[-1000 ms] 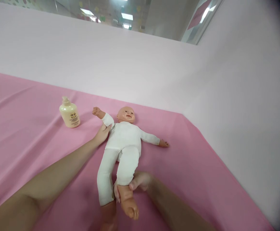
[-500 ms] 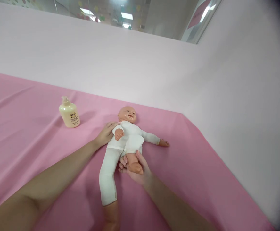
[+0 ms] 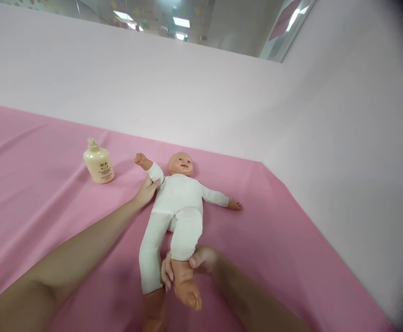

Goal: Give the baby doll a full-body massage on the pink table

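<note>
Doll clasped at right-side ankle by right hand, left-side foot cut off. Touched by left hand, grip indiscernible.

Cream glossy pump bottle standing at 9 o'clock on creased pink sheet. Plain white wall beyond, glass window pane at 12.

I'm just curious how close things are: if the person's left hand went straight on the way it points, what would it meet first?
The doll, at its raised arm's white sleeve, which the left hand seems to touch. Beyond, the head looks next, though depth is unclear.
</note>
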A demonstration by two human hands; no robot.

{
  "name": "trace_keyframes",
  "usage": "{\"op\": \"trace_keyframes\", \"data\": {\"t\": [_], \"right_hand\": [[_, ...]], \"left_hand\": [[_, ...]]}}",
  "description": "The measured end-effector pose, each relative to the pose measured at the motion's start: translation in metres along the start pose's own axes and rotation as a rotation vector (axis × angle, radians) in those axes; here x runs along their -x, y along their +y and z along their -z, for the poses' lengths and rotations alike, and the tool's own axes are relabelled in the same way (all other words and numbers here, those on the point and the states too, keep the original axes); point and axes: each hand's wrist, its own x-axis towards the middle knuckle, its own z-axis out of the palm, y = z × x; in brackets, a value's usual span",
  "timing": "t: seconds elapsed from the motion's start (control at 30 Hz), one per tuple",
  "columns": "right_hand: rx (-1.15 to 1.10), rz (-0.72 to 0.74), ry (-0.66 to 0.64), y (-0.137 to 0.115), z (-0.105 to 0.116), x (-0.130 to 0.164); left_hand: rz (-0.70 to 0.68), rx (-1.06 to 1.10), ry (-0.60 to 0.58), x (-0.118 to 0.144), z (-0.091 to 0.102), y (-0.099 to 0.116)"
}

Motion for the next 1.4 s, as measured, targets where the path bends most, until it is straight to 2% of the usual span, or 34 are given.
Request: {"op": "trace_keyframes", "data": {"t": [0.07, 0.13, 0.23, 0.3, 0.43, 0.5, 0.57, 0.67, 0.73, 0.8, 0.9, 1.0, 1.07, 1.17, 1.23, 1.3, 1.4], "right_hand": [[-0.049, 0.043, -0.036, 0.003, 0.001, 0.000], [-0.115, 0.136, -0.034, 0.006, 0.002, 0.001], [-0.166, 0.262, 0.036, 0.007, 0.002, 0.001], [-0.171, 0.291, 0.178, 0.003, 0.000, 0.001], [-0.146, 0.301, 0.626, -0.008, -0.004, 0.000], [-0.147, 0.292, 0.685, -0.010, -0.005, 0.000], [-0.168, 0.250, 0.595, -0.008, -0.005, 0.000], [-0.173, 0.218, 0.355, -0.001, -0.002, 0.001], [-0.147, 0.210, 0.215, 0.003, 0.000, 0.002], [-0.107, 0.160, 0.128, 0.004, 0.001, 0.003], [-0.004, 0.003, 0.084, -0.001, -0.002, 0.003], [0.072, -0.105, 0.042, -0.008, -0.006, 0.001], [0.060, -0.094, 0.003, -0.008, -0.008, -0.002], [-0.029, 0.020, -0.015, -0.005, -0.009, -0.004], [-0.094, 0.158, 0.092, -0.004, -0.007, -0.004], [-0.135, 0.309, 0.328, -0.005, -0.005, -0.002], [-0.178, 0.419, 0.679, -0.010, -0.001, 0.000]], "left_hand": [[0.004, 0.006, -0.001, 0.000, 0.000, 0.000], [-0.019, -0.028, -0.050, 0.001, 0.000, 0.002], [-0.162, -0.155, -0.181, 0.003, 0.002, 0.009], [-0.276, -0.249, -0.248, 0.004, 0.003, 0.014], [-0.357, -0.328, -0.289, 0.005, 0.005, 0.021], [-0.361, -0.332, -0.285, 0.005, 0.005, 0.022], [-0.352, -0.328, -0.276, 0.005, 0.005, 0.020], [-0.297, -0.274, -0.236, 0.004, 0.004, 0.014], [-0.212, -0.178, -0.203, 0.003, 0.002, 0.010], [-0.093, -0.069, -0.168, 0.002, 0.001, 0.005], [0.041, 0.032, -0.086, 0.001, 0.000, 0.002], [0.069, 0.101, -0.014, -0.001, -0.001, 0.001], [0.073, 0.140, 0.010, -0.002, -0.001, 0.002], [0.066, 0.151, 0.011, -0.001, -0.001, 0.006], [0.062, 0.123, -0.038, 0.000, -0.001, 0.008], [0.047, 0.075, -0.116, 0.003, 0.000, 0.011], [-0.105, -0.080, -0.215, 0.005, 0.003, 0.016]]}}
